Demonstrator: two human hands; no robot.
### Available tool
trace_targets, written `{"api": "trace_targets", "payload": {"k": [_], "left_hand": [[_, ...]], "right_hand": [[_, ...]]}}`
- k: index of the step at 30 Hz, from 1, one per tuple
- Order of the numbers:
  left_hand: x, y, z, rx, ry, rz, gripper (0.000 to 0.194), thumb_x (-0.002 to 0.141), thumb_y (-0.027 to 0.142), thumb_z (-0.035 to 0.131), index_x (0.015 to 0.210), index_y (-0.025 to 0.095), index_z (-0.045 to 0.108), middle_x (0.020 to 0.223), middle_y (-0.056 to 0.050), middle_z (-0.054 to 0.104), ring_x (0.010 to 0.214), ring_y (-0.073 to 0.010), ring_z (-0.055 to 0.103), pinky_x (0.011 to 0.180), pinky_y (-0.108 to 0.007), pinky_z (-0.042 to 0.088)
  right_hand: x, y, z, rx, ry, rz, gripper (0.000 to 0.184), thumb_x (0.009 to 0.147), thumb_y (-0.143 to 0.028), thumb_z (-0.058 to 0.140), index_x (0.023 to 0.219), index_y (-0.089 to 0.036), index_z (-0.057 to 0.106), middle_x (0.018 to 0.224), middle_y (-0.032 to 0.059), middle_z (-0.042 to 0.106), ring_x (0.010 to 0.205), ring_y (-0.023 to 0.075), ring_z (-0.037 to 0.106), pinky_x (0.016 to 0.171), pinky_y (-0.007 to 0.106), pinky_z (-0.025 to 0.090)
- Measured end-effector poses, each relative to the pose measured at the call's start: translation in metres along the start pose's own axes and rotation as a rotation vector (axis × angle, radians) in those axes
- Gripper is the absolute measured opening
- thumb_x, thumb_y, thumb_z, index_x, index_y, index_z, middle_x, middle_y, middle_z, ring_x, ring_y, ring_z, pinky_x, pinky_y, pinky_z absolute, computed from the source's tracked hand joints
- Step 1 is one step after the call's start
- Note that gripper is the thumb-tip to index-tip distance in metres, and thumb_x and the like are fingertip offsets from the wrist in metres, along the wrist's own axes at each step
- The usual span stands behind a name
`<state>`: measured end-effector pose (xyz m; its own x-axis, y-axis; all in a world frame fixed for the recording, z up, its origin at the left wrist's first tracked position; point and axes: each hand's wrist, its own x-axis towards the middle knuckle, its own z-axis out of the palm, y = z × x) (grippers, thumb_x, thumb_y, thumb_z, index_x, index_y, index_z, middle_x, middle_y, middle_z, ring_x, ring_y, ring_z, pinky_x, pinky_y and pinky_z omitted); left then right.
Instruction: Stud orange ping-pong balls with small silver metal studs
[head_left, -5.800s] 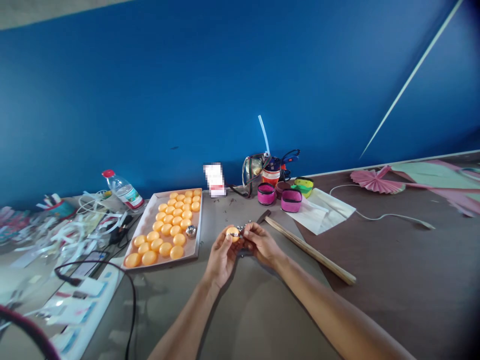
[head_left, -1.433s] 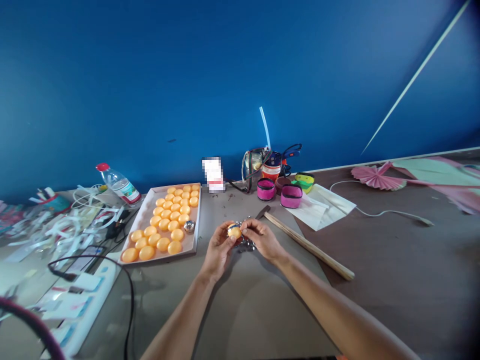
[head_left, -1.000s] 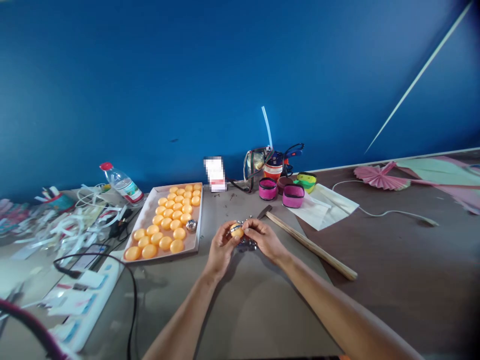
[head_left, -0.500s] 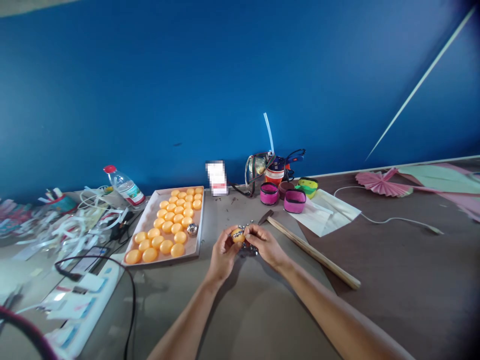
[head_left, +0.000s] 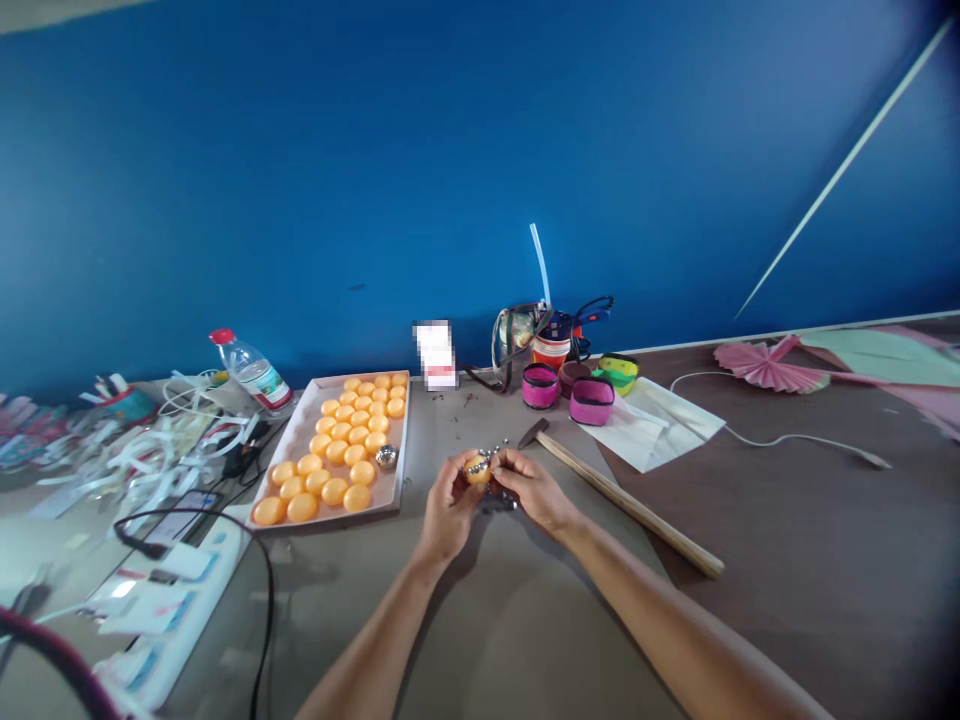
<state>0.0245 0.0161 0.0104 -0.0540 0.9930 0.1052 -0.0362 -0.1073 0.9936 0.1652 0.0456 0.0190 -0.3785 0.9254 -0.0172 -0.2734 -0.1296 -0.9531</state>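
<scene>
Near the left edge of the table [head_left: 525, 640], a power strip [head_left: 227, 540] full of plugs, with a black cable [head_left: 271, 600] looping towards the front edge: likely to snag if brushed by a forearm. Towards the back left, a bottle [head_left: 241, 365] with a red cap and a pale label [head_left: 262, 382], its print too small to read.

Next, orange balls [head_left: 335, 491] in a shallow tray [head_left: 300, 437], apt to roll and scatter if tilted or bumped, being round and undivided. At the tray's right edge, one silver ball [head_left: 386, 457]. By the table's back edge, a pixelated patch [head_left: 436, 355], unreadable.

In the left hand [head_left: 448, 515], fingers curled round an orange ball banded with silver pieces [head_left: 478, 470], just above the table, left of the hammer's head. Risk of slipping from smooth curvature, or of denting from too hard a squeeze. At the ball's right side, the right hand [head_left: 536, 490], thumb and fingertips pinched; impossible to tell whether on a silver piece.

Beneath both, loose silver pieces [head_left: 504, 498], small enough to scatter under a careless wrist. Farther right, a hammer [head_left: 630, 503], its handle slanting towards the right front corner, easily knocked by an elbow or forearm. No legible brand or writing anywhere.
</scene>
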Motion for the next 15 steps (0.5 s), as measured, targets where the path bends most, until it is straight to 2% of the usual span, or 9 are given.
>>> {"api": "trace_targets", "payload": {"k": [15], "left_hand": [[-0.0037,0.0029,-0.0004,0.17,-0.003,0.154,0.034,0.075,0.03,0.063,0.108,0.02,0.059,0.102,-0.007,0.058,0.092,-0.0183,0.056,0.082,-0.028,0.045]], "right_hand": [[-0.0004,-0.0014,-0.0017,-0.028,-0.018,0.042,0.021,0.068,-0.036,0.059,0.07,-0.018,0.05,0.058,-0.004,0.051,0.055,0.0097,0.045,0.054,0.023,0.032]]}}
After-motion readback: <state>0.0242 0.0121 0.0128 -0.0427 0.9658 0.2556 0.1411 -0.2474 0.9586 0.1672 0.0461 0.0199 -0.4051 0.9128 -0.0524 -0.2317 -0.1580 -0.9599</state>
